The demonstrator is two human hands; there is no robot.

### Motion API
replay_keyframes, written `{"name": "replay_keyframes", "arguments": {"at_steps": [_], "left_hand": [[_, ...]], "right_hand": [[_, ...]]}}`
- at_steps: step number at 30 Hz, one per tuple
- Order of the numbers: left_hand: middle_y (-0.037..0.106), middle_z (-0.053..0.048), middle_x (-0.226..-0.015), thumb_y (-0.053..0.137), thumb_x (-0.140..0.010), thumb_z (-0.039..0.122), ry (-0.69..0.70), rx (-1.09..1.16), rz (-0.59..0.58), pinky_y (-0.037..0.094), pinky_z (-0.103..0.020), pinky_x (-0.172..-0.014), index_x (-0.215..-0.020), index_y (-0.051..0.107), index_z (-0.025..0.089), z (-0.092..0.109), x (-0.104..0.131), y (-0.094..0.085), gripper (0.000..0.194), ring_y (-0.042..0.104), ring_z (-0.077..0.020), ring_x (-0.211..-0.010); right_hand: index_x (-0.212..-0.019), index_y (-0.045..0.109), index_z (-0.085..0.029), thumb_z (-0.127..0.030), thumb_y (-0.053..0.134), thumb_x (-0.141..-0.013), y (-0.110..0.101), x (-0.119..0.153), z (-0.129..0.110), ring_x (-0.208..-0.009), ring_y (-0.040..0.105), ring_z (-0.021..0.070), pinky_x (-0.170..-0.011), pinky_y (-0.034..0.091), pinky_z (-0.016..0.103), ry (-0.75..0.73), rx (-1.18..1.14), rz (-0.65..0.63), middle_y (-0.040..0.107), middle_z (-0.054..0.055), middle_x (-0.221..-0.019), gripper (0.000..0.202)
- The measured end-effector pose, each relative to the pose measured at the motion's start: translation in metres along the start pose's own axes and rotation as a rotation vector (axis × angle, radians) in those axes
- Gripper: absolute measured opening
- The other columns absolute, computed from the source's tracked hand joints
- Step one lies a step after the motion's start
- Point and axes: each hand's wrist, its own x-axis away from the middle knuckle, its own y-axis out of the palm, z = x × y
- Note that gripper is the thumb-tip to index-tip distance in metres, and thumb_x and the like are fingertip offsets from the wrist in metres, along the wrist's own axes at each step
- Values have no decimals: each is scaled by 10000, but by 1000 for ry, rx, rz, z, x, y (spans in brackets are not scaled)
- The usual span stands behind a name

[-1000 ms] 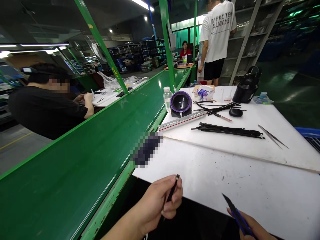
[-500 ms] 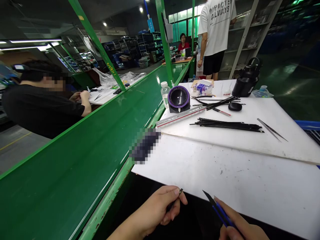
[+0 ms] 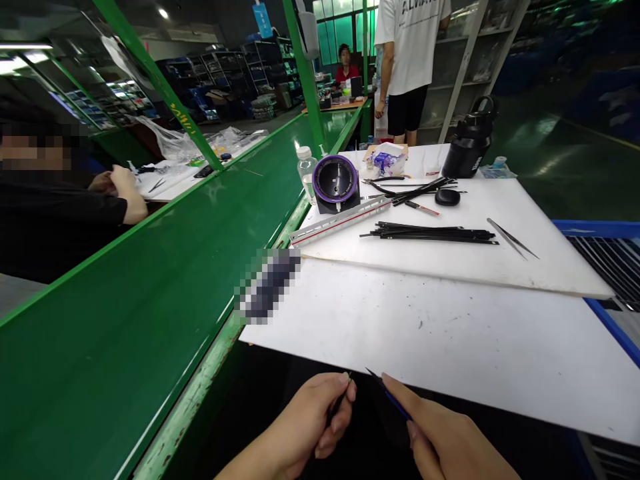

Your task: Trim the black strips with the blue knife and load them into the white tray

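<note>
At the table's near edge my left hand [image 3: 320, 417] is closed, pinching a thin black strip [image 3: 337, 404] whose small end pokes out past the thumb; most of it is hidden in the fingers. To its right, my right hand [image 3: 440, 427] grips a blue utility knife [image 3: 397, 403] with a dark pointed blade. The blade tip points left, a short gap from the strip's end. Beyond the hands, a bundle of similar black strips [image 3: 435, 233] lies on a white board [image 3: 450, 260].
Tweezers [image 3: 512, 239], pliers [image 3: 384, 185], a ruler-like metal bar [image 3: 340, 222], a purple-rimmed round device [image 3: 335, 180] and a black bottle [image 3: 468, 143] stand or lie on the board. A blue crate [image 3: 613, 327] holds strips at right. A green rail [image 3: 190, 407] runs along the left; a co-worker sits beyond it.
My right hand has brought the knife leftward, closer to the strip in my left hand. The view has turned a little right, revealing more of the blue crate.
</note>
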Motion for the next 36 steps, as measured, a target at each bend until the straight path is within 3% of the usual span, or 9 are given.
{"name": "replay_keyframes", "arguments": {"at_steps": [7,11,20,31,36], "left_hand": [[358,78,-519,456,-903,403,-40,58,13,89,-165,-356,-821,511,180,6,-5,3,243,168,-40,-389],[330,84,-504,459,-902,408,-64,80,8,85,-163,-353,-797,501,181,4,-11,3,254,150,-39,-388],[403,58,-545,461,-881,412,-80,-73,16,115,-157,-347,-770,472,189,13,-9,7,250,204,-42,-395],[364,75,-527,496,-861,484,-121,-136,38,102,-162,-357,-768,463,196,18,-9,8,304,173,-45,-407],[350,81,-512,487,-878,508,-133,-154,27,104,-167,-356,-776,471,197,19,-10,6,328,159,-45,-397]], "right_hand": [[-1523,294,-239,-63,351,-819,1,-6,-7,-750,603,198,-709,501,331,-4,69,-136,632,58,-913,727],[-1538,234,-230,-41,347,-788,4,-11,-7,-763,590,200,-711,499,345,-38,88,-123,614,55,-891,781],[-1532,253,-213,-56,366,-807,7,-19,-7,-765,611,217,-712,499,347,-9,175,-171,644,71,-896,750],[-1516,312,-213,-83,374,-804,4,-24,-9,-863,625,227,-819,505,358,-21,151,-174,675,85,-1004,726],[-1505,343,-208,-88,382,-812,0,-25,-10,-850,621,211,-794,503,321,-29,156,-164,679,75,-972,704]]}}
